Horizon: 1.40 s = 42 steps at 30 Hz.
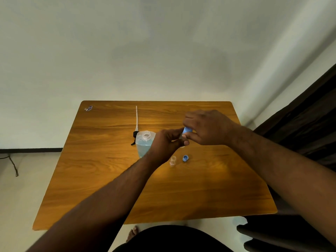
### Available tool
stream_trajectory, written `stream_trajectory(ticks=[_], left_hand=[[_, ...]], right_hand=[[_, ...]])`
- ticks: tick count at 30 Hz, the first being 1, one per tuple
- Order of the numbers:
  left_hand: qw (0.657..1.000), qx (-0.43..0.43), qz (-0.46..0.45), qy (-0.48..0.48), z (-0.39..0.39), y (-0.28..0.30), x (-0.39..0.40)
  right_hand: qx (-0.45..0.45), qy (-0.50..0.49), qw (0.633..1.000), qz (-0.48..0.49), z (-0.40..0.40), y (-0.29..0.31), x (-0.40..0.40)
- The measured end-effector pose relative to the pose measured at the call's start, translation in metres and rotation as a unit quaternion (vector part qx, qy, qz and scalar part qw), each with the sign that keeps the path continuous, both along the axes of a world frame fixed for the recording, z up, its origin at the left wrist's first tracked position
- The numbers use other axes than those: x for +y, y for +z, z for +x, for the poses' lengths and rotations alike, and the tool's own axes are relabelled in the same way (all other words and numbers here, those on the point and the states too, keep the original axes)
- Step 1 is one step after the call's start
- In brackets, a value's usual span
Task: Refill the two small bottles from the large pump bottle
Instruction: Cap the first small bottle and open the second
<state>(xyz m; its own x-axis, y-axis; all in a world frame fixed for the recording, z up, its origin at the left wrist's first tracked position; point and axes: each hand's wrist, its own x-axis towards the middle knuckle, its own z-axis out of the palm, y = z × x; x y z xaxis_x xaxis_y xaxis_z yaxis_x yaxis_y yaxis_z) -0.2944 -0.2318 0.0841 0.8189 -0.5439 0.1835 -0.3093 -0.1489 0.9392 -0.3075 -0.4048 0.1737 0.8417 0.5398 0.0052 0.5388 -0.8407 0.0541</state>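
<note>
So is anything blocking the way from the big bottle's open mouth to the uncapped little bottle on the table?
Nothing on the table lies between them, but the left hand and forearm hang over that stretch, in front of the large bottle. The small open bottle stands clear, its blue cap beside it.

One head-worn wide-angle camera looks forward and steeply down from above the near edge of the wooden table [109,179], both forearms reaching in.

Table [109,179] is a warm orange-brown with darker woodgrain streaks. On it, the large bottle [143,144] is clear with light blue liquid inside. Behind it the pump head [135,135] is black with a white tube. Right of the bottle, a loose cap [185,158] is bright blue, the small bottle [173,160] beside it clear.
</note>
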Motion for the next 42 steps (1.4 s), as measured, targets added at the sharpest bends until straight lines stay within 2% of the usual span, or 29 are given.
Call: stream_trajectory(ticks=[3,8,11,13,16,20,22,24,27,30,33,42], left_hand=[[1.0,0.009,0.015,-0.014,0.0,-0.002,0.001],[0.996,0.077,0.016,-0.039,0.011,0.0,0.005],[0.996,0.079,0.032,-0.036,0.013,-0.003,0.004],[0.997,0.068,0.029,-0.012,0.01,-0.007,-0.002],[0.996,0.077,0.02,0.049,-0.004,-0.018,-0.015],[0.991,0.09,0.0,0.1,-0.019,-0.04,-0.027],[0.991,0.111,0.024,0.068,-0.015,-0.047,-0.031],[0.986,0.121,0.105,0.037,-0.007,-0.058,-0.032],[0.971,0.133,0.189,0.059,-0.003,-0.076,-0.029],[0.963,0.151,0.198,0.105,-0.007,-0.095,-0.021],[0.962,0.159,0.188,0.121,-0.016,-0.109,-0.011],[0.952,0.172,0.178,0.182,-0.038,-0.146,-0.002]], right_hand=[[0.022,-0.017,0.999,-0.019,-0.001,-0.01,0.001],[0.006,-0.024,1.0,-0.005,0.0,-0.016,-0.002],[0.017,-0.032,0.999,0.01,-0.002,-0.025,-0.001],[0.011,-0.087,0.995,0.057,-0.007,-0.037,0.002],[-0.016,-0.22,0.968,0.12,-0.017,-0.059,0.011],[-0.015,-0.249,0.958,0.144,-0.024,-0.075,0.011],[0.0,-0.247,0.961,0.128,-0.024,-0.082,0.001],[0.018,-0.26,0.958,0.115,-0.025,-0.089,-0.01],[0.055,-0.312,0.94,0.131,-0.023,-0.102,-0.024],[0.118,-0.384,0.905,0.139,-0.018,-0.121,-0.035],[0.155,-0.413,0.887,0.136,-0.018,-0.143,-0.042],[0.174,-0.406,0.874,0.2,-0.008,-0.182,-0.044]])
